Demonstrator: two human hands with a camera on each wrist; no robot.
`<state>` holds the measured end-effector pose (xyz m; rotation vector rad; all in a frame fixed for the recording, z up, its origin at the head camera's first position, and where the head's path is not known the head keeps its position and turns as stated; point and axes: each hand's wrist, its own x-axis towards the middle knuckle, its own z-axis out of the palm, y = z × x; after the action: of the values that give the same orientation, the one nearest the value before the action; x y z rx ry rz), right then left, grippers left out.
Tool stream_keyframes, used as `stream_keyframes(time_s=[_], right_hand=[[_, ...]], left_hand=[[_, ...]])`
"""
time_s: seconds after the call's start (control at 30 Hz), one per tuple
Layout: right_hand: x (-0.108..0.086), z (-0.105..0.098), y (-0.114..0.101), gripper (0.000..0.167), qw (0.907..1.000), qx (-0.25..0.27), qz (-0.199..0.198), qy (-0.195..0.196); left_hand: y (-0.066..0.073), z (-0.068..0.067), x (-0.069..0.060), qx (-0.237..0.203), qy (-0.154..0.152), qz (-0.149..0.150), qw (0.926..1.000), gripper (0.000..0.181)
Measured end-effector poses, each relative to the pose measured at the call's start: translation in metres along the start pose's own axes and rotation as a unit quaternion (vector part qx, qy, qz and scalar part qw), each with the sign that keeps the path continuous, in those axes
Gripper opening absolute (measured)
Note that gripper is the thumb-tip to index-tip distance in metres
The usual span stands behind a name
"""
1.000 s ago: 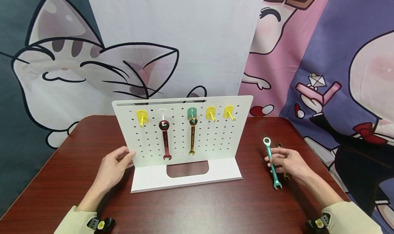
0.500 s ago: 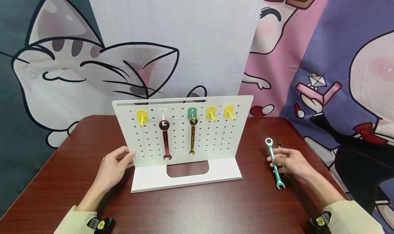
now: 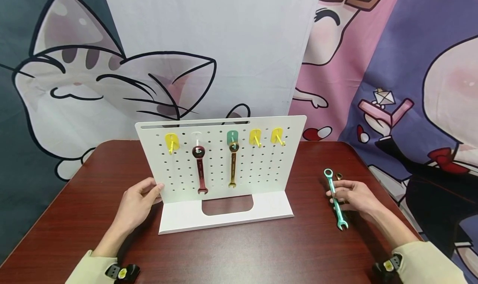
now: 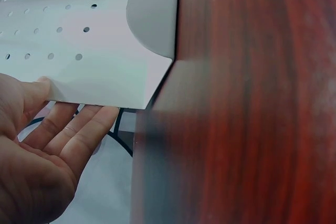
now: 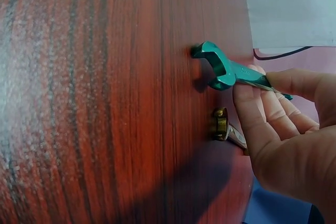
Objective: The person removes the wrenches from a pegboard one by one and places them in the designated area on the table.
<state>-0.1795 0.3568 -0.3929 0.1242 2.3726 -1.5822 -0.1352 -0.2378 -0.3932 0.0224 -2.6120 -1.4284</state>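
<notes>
At the right of the table my right hand (image 3: 354,197) pinches a green combination wrench (image 3: 337,203) between thumb and fingers; its open end points toward me. A gold wrench (image 5: 222,125) lies on the table beneath that hand, mostly covered by it in the head view. My left hand (image 3: 137,203) holds the left edge of a white pegboard stand (image 3: 224,224), thumb in front and fingers behind, as the left wrist view shows. On the board, a red wrench (image 3: 200,170) hangs from a clear hook and a gold-brown wrench (image 3: 233,163) from a green hook (image 3: 232,136).
Three yellow hooks, one at the left (image 3: 172,142) and two at the right, a nearer hook (image 3: 255,137) and an outer hook (image 3: 277,136), carry nothing. The dark red wooden table (image 3: 242,255) extends around the stand. Printed cartoon cloths hang behind it.
The green wrench has shifted slightly to the right, its open end swinging right, still in my right hand. My left hand stays on the board's edge.
</notes>
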Motion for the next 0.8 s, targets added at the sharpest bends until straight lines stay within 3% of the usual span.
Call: stream_keyframes(time_s=[0.8], right_hand=[[0.0031,-0.0091,0.0076,0.046,0.9983,0.054,0.021,-0.008]], left_hand=[[-0.0001,0.0010,0.0002,-0.005,0.007,0.011,0.9999,0.014]])
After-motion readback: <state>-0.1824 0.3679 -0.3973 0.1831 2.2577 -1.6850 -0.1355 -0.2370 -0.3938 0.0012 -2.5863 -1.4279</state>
